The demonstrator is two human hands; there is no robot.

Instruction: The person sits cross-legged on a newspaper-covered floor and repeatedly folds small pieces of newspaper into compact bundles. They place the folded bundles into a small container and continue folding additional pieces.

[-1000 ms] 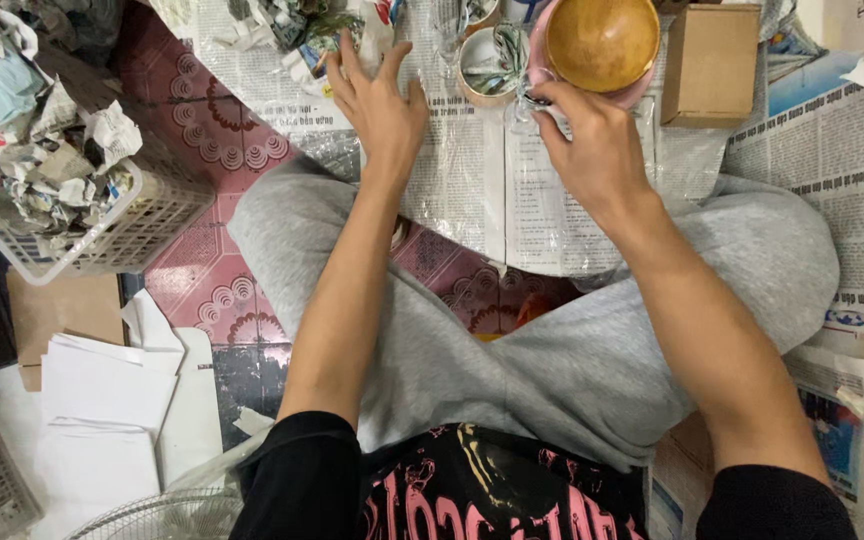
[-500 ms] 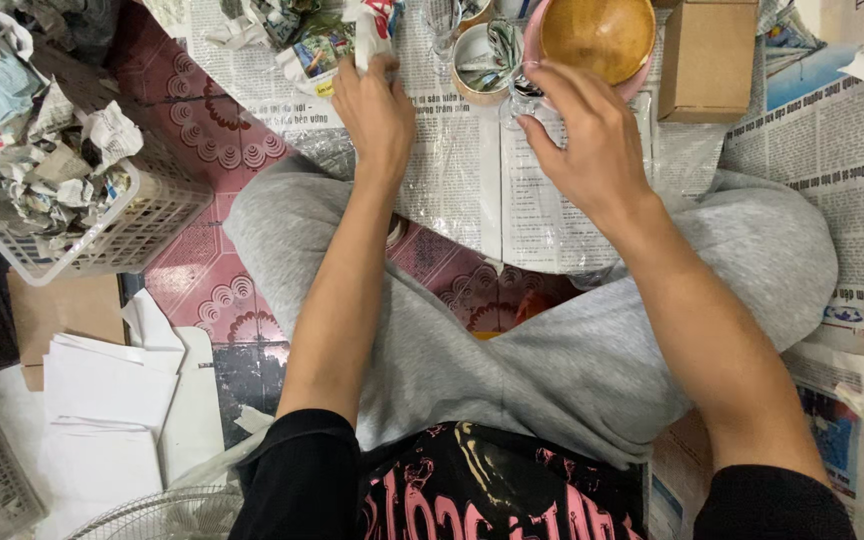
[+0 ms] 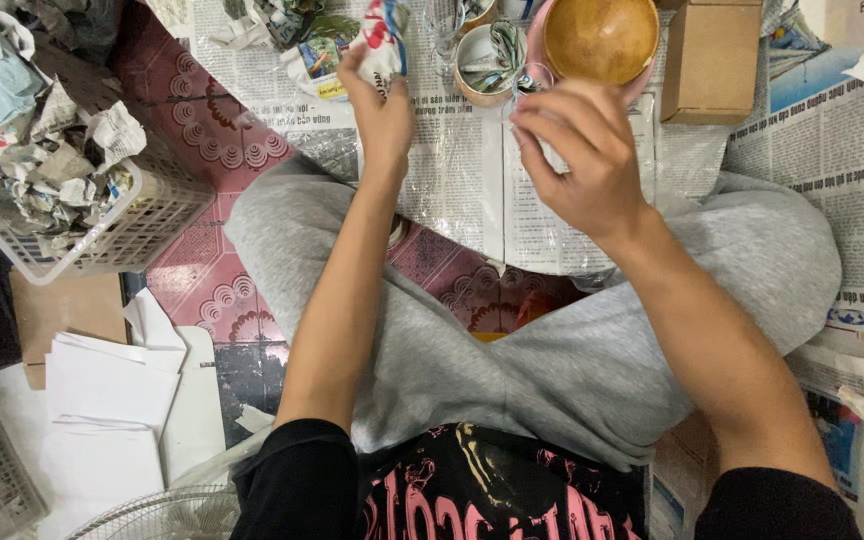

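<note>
Left hand (image 3: 380, 100) now around a paper scrap (image 3: 384, 40) (formerly flat, empty).

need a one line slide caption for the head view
Seated cross-legged, left hand lifts a crumpled printed paper scrap; right hand reaches near a brown glazed bowl.

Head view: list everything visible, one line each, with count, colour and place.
Newspaper sheets: several, grey print, spread on floor.
Crumpled paper piece: one, white with red and blue, in left hand.
Bowl: one, golden-brown, top centre.
Small round container: one, tan, beside bowl.
Cardboard box: one, brown, top right.
Basket: one, white, left, full of crumpled paper.
White sheets: stack, lower left.
Fan grille: one, white, bottom left.
Left hand: gripping paper piece.
Right hand: near bowl, fingers curled.
</note>
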